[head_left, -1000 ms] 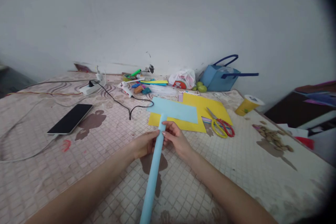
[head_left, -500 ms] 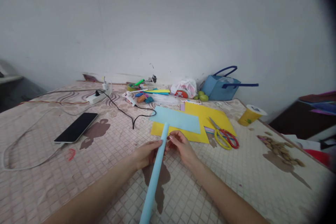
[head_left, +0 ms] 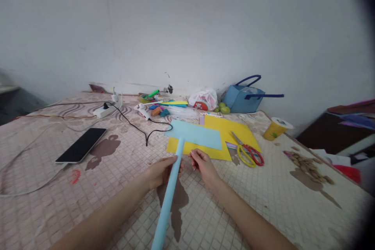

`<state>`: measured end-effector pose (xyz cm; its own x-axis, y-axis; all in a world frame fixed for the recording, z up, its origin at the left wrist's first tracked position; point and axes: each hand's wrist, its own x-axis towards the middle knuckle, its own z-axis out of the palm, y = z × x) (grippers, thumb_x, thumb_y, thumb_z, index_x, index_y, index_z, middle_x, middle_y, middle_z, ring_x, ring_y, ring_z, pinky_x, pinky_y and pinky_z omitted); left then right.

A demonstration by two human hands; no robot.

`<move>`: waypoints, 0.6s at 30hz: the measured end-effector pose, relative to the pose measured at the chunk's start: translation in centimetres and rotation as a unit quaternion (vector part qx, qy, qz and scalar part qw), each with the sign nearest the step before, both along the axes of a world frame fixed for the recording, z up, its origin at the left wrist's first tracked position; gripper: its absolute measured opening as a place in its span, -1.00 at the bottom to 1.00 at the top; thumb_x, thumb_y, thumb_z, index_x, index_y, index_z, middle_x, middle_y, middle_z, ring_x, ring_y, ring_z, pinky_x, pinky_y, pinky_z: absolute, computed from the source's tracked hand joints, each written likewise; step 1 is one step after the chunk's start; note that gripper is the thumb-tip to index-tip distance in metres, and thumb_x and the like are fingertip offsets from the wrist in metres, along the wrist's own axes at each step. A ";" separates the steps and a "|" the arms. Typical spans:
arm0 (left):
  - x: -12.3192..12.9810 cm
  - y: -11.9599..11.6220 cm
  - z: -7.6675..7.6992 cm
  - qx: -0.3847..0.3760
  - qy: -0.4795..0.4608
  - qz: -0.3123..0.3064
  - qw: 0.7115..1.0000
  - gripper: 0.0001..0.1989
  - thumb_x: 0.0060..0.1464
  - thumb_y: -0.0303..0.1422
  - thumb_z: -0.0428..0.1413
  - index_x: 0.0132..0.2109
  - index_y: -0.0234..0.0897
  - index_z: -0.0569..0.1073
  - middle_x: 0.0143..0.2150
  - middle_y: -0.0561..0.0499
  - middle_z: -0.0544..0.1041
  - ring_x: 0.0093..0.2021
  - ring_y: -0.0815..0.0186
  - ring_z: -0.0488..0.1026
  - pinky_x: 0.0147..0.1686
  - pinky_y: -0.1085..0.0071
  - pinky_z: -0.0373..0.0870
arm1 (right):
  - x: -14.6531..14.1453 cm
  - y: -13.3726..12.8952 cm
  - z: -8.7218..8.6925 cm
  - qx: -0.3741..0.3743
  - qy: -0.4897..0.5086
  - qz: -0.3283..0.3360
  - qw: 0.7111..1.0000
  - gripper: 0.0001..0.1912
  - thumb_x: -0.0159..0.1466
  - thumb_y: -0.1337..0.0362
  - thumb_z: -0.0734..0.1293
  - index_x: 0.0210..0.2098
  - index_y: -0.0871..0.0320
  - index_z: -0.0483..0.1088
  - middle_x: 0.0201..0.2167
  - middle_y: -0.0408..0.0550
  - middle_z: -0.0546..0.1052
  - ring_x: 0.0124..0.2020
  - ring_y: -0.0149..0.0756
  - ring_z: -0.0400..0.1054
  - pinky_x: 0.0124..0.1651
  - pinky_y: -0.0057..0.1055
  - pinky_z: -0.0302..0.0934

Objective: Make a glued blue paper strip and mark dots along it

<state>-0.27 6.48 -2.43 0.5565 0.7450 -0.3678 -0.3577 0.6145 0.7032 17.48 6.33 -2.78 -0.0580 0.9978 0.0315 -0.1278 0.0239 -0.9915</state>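
Head view: the left hand grips a light blue paper tube near its far end, thumb on top and fingers curled underneath. The tube slants from the far middle to the near edge, where it runs out of sight. Just right of it, apart from it, the right hand has its fingers bent in towards the thumb; whether it pinches anything small cannot be told.

Beyond the tube's tip, a light blue sheet lies over yellow paper; the tip overlaps the yellow in view, though contact is unclear. Scissors, blades parted, lie on the yellow paper's near right side. Peanuts are heaped farther right. On the left, a phone lies near a power strip, and a black cord curves to the light blue sheet.

At the far side, a blue bag shows clear plastic inside, beside green fruits. The contents of the white plastic bag and yellow tub are unclear.
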 end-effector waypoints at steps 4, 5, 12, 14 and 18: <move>-0.3 0.3 0.3 -0.005 0.009 0.010 1.000 -0.77 0.09 -0.28 0.10 -0.26 -0.41 0.47 -0.33 -0.08 0.50 -0.37 0.35 0.44 -0.33 0.45 0.41 | 0.0 0.1 -0.3 -0.009 -0.009 0.014 1.000 -0.66 0.11 -0.02 0.31 -0.50 0.15 0.35 -0.66 -0.22 0.28 -0.63 -0.46 0.11 -0.57 -0.48 0.00; -0.4 0.3 0.4 -0.009 0.009 0.011 1.000 -0.77 0.09 -0.28 0.10 -0.26 -0.41 0.47 -0.33 -0.08 0.50 -0.37 0.36 0.44 -0.34 0.46 0.41 | -0.1 0.2 -0.4 -0.013 -0.010 0.021 1.000 -0.66 0.11 -0.02 0.31 -0.50 0.15 0.34 -0.65 -0.22 0.29 -0.63 -0.46 0.11 -0.57 -0.47 0.01; -1.3 1.3 0.4 0.003 0.035 0.021 0.999 -0.79 0.07 -0.30 0.12 -0.26 -0.42 0.45 -0.39 -0.07 0.49 -0.46 0.40 0.44 -0.46 0.50 0.42 | -0.2 0.0 -0.6 -0.017 -0.029 0.038 0.999 -0.68 0.14 -0.01 0.30 -0.48 0.13 0.34 -0.65 -0.21 0.30 -0.63 -0.45 0.13 -0.57 -0.47 0.04; -1.7 1.8 0.1 0.029 0.067 0.019 0.997 -0.76 0.04 -0.27 0.14 -0.27 -0.42 0.45 -0.43 -0.05 0.47 -0.55 0.43 0.40 -0.58 0.54 0.37 | -0.2 0.0 -0.7 -0.012 -0.039 0.044 0.998 -0.69 0.16 0.01 0.29 -0.47 0.13 0.34 -0.64 -0.20 0.31 -0.63 -0.45 0.14 -0.57 -0.47 0.04; -2.3 2.3 -0.3 0.061 0.086 0.013 0.994 -0.70 0.01 -0.21 0.16 -0.24 -0.41 0.44 -0.42 -0.05 0.48 -0.56 0.42 0.40 -0.59 0.53 0.37 | -0.2 0.1 -1.1 -0.017 -0.044 0.061 0.997 -0.70 0.17 0.02 0.28 -0.46 0.13 0.35 -0.64 -0.20 0.31 -0.63 -0.45 0.15 -0.57 -0.47 0.04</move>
<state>-2.59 8.81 -2.73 0.4732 0.8031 -0.3620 -0.2405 0.5131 0.8240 17.30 6.39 -3.90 -0.1793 0.9837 -0.0130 -0.0398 -0.0204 -0.9990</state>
